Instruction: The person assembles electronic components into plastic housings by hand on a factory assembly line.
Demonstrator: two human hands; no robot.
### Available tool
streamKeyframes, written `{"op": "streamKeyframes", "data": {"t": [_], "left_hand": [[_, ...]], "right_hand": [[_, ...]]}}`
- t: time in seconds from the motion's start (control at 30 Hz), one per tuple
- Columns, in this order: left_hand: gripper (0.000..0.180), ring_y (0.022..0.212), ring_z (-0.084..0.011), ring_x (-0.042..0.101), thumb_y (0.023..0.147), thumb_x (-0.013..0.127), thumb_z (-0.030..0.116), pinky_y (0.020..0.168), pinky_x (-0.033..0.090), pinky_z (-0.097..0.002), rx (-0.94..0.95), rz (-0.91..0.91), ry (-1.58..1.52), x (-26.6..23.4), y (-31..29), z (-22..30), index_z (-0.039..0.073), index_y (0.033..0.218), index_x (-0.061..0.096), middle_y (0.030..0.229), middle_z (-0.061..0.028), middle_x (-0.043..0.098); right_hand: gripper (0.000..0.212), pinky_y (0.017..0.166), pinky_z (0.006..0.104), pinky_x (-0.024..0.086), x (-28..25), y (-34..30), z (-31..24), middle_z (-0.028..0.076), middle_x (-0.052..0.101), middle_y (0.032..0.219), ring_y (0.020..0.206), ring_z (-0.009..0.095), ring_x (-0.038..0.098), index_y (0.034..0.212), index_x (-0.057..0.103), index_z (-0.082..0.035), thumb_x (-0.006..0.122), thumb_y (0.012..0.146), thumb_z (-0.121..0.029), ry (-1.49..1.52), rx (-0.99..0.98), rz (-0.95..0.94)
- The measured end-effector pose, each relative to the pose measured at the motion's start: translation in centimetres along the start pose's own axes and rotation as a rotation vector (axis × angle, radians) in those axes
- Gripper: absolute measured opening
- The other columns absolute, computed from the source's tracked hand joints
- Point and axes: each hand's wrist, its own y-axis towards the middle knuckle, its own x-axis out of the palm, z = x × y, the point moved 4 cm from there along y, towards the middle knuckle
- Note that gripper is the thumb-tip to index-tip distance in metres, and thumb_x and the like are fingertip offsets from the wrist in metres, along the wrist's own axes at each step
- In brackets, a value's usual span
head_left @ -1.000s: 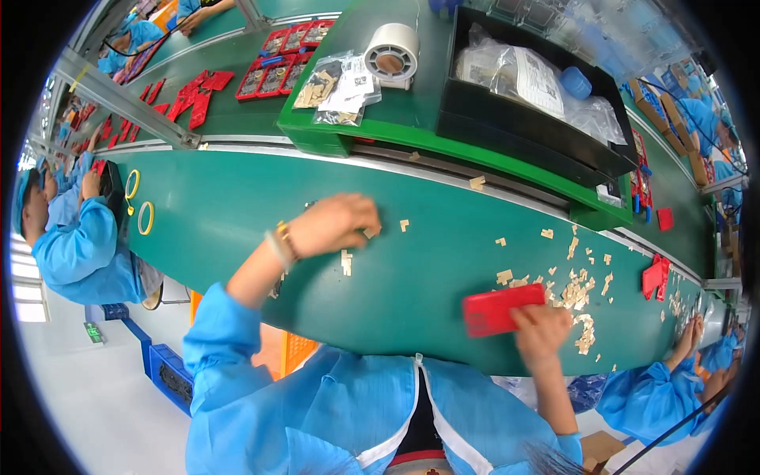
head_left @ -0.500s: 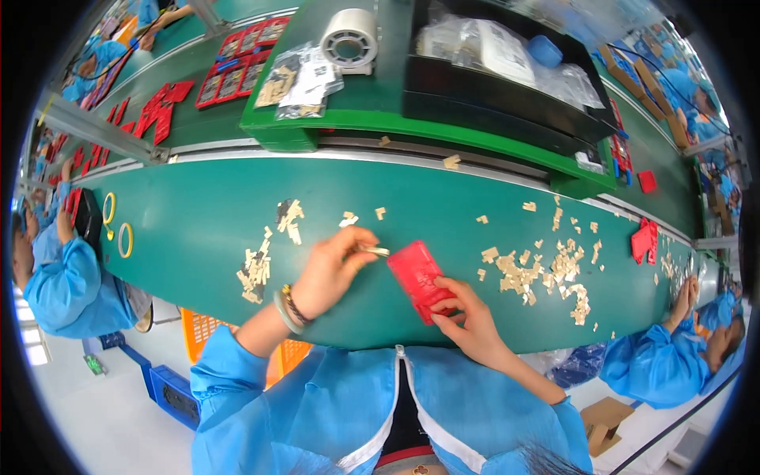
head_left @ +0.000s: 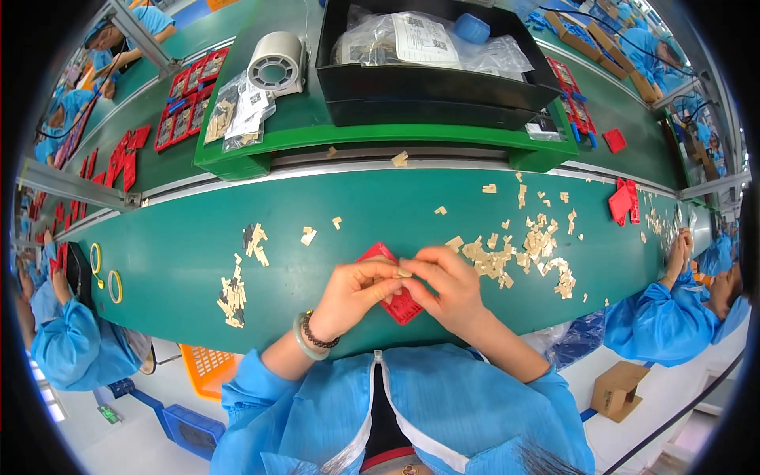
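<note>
My left hand (head_left: 352,297) and my right hand (head_left: 453,289) meet fingertip to fingertip in front of me. Pinched between them is a small cream-coloured piece (head_left: 404,274), partly covered by the fingers. Directly beneath lies a red plastic case (head_left: 402,309), its upper and lower ends showing and its middle hidden by the hands. Whether a finger also touches the case, I cannot tell. Loose cream pieces (head_left: 541,237) are scattered to the right of my hands; a smaller pile of cream and dark pieces (head_left: 233,299) lies to the left.
A green raised shelf (head_left: 396,141) crosses the far side, bearing a black bin (head_left: 439,107) of bagged parts and a white fan (head_left: 275,67). Yellow tape rolls (head_left: 115,286) lie at left, red cases (head_left: 624,201) at right. Co-workers sit on both sides; an orange basket (head_left: 207,370) stands below.
My right hand has let go of the red case and come up to my left fingertips. My left hand has moved right and nearer, over the case. The whole view has shifted.
</note>
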Motion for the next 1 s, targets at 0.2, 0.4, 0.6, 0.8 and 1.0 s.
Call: {"op": "streamKeyframes", "data": {"t": [0.2,0.4,0.6,0.8,1.0], "left_hand": [[0.018,0.077,-0.0200,0.061,0.081,0.064,0.000,0.068,0.050,-0.0281,0.800,-0.054,0.762,2.1,-1.0,2.8,-0.004,0.098,0.065,0.091,-0.0097,0.062],[0.028,0.086,-0.0261,0.062,0.071,0.066,0.008,0.073,0.050,-0.0382,0.883,-0.244,1.113,2.1,-1.0,0.9,0.000,0.098,0.065,0.098,-0.0118,0.065],[0.025,0.080,-0.0229,0.060,0.066,0.067,0.009,0.065,0.050,-0.0341,1.143,-0.067,1.164,2.7,-1.9,1.5,0.000,0.089,0.065,0.088,-0.0097,0.063],[0.021,0.074,-0.0227,0.059,0.065,0.068,0.007,0.062,0.048,-0.0334,1.099,-0.019,1.128,2.5,-2.0,0.8,0.001,0.084,0.065,0.086,-0.0096,0.062],[0.023,0.076,-0.0278,0.060,0.075,0.066,-0.001,0.068,0.049,-0.0353,0.755,0.144,1.174,2.0,-1.3,0.3,0.000,0.097,0.060,0.088,-0.0121,0.063]], "right_hand": [[0.009,0.054,0.0257,0.049,0.0,-2.6,1.7,0.008,0.065,0.081,0.064,0.017,0.062,0.089,0.066,0.000,0.064,0.082,0.003,0.433,0.487,-0.106],[0.024,0.070,0.0283,0.047,-2.7,-4.9,5.8,0.008,0.056,0.099,0.086,0.019,0.058,0.093,0.062,-0.007,0.075,0.073,-0.001,0.037,0.475,-0.124],[0.027,0.073,0.0334,0.044,-1.3,-1.7,2.2,0.003,0.058,0.093,0.083,0.022,0.056,0.079,0.057,-0.008,0.081,0.068,-0.014,0.210,0.171,-0.441],[0.023,0.076,0.0342,0.040,-1.1,-1.1,1.2,0.000,0.059,0.084,0.083,0.020,0.056,0.077,0.057,-0.011,0.078,0.070,-0.018,0.039,-0.034,-0.405],[0.021,0.091,0.0401,0.039,-1.9,-3.1,3.0,0.000,0.059,0.095,0.099,0.021,0.056,0.082,0.061,-0.013,0.077,0.068,-0.014,-0.422,-0.031,-0.425]]}}
